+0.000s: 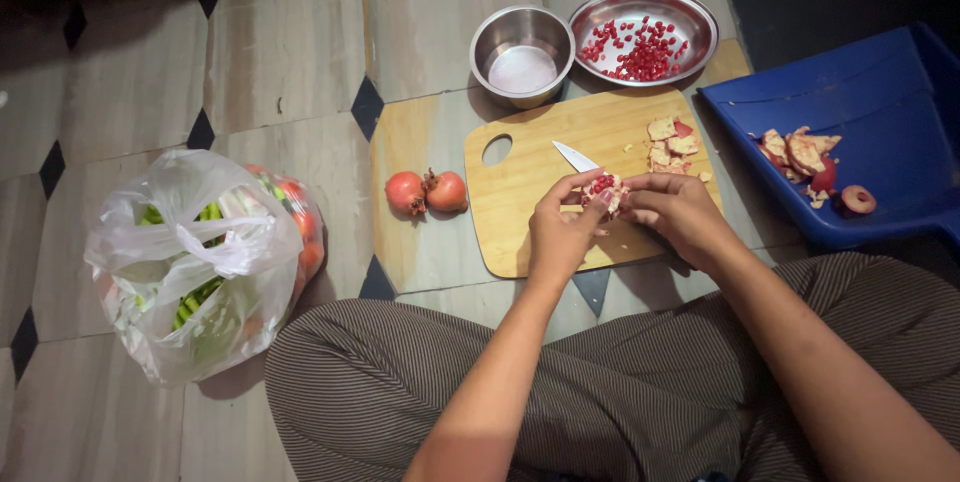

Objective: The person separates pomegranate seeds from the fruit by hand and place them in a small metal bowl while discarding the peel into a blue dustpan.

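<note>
Pomegranate piece [604, 192], seeds up, between both hands

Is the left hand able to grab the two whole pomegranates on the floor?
Probably yes. The left hand holds the pomegranate piece, but the two whole pomegranates lie close to its left, with only bare cutting board between.

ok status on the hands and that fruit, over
Left hand and right hand both gripping broken red pomegranate piece over bamboo cutting board. White-bladed knife lying beside the fingers.
</note>
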